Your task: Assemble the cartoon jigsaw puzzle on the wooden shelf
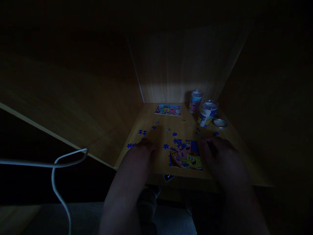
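A partly joined jigsaw puzzle (184, 158) with yellow and pink cartoon figures on blue lies near the table's front edge. At its upper right side is my right hand (220, 155), thumb and fingertips brought together in a pinch on what looks like a small puzzle piece, mostly hidden. My left hand (143, 151) rests low over the table to the left of the puzzle, fingers curled down and largely out of sight. Close by it lie blue loose pieces (131, 145). Another blue piece (166, 147) sits between my left hand and the puzzle.
Behind the puzzle are more scattered pieces (174, 134) and a picture card (168, 110). Two printed clear-topped cups (195, 101) stand at the back right, with a round lid (220, 123) beside them. Wooden panels enclose the table; a white cable (55, 176) hangs at left. The light is dim.
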Demonstrator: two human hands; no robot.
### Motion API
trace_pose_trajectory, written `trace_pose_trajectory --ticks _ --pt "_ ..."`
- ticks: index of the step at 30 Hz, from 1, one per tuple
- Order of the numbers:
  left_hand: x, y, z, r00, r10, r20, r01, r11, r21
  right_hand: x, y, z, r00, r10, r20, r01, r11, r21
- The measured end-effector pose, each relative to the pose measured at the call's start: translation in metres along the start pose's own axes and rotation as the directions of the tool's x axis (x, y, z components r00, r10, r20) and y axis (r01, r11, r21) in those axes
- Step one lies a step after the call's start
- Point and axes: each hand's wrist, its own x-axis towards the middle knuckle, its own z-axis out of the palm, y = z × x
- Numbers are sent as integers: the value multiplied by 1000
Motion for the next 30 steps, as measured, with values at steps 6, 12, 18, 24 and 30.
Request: trace_pose_trajectory --ticks 6,12,18,24,30 --pt "4 -7 4 999 -7 -37 8 1000 6 0 -3 0 1000 20 -22 -20 1000 -8" --pt "7 -7 4 999 -14 -44 14 1000 3 0 -2 1 1000 -3 -26 4 1000 13" --pt "5 -10 5 998 0 -57 -3 999 -52 0 -2 0 1000 5 -23 -5 1000 1" --pt "2 -16 8 997 -5 -76 -4 994 -112 0 -3 -1 1000 16 -8 -16 1000 7" --pt "7 -5 0 999 -34 -37 26 982 -186 0 -3 -1 1000 9 -7 -8 1000 10"
